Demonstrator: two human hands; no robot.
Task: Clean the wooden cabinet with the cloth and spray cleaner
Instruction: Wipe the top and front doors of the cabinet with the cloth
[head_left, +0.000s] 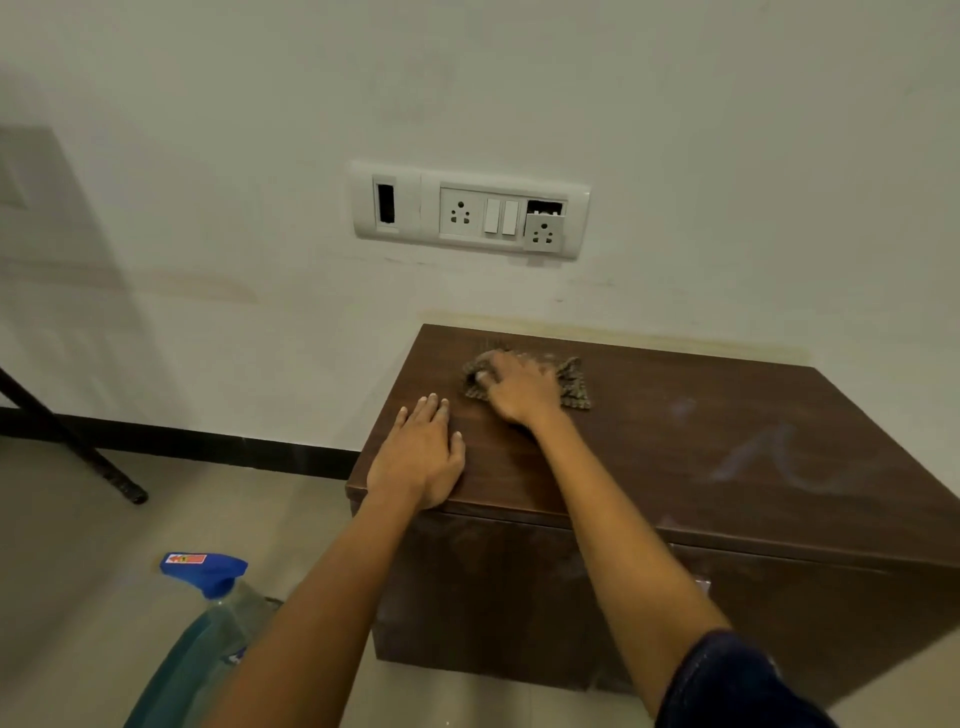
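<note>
Pale floor tiles (104, 519) fill the lower left, and nearest the camera a spray bottle (200, 623) of bluish-green liquid leans on them, its long axis running from the bottom edge up toward its blue trigger head, whose nozzle points left; part of the bottle is hidden behind the left forearm. Just beyond it stands the wooden cabinet (701, 467), a low dark brown box whose long side runs left to right along the wall, its back edge close against the plaster. Pale smears show on the right part of its top. The left hand (418, 460) lies flat near the front left corner of the top, palm down, fingers straight and together, pointing toward the wall, holding nothing. Farther back, the right hand (522, 387) presses down on a crumpled grey-brown cloth (574, 387) near the rear left of the top; the fingers are curled over the cloth and bunch it against the wood, with the cloth's edges showing at both sides of the hand. A dark sleeve (727, 680) covers the right upper arm. On the white wall above sits a switch and socket panel (470, 210), one socket module hanging askew. A dark table leg (72, 441) slants down at far left.
</note>
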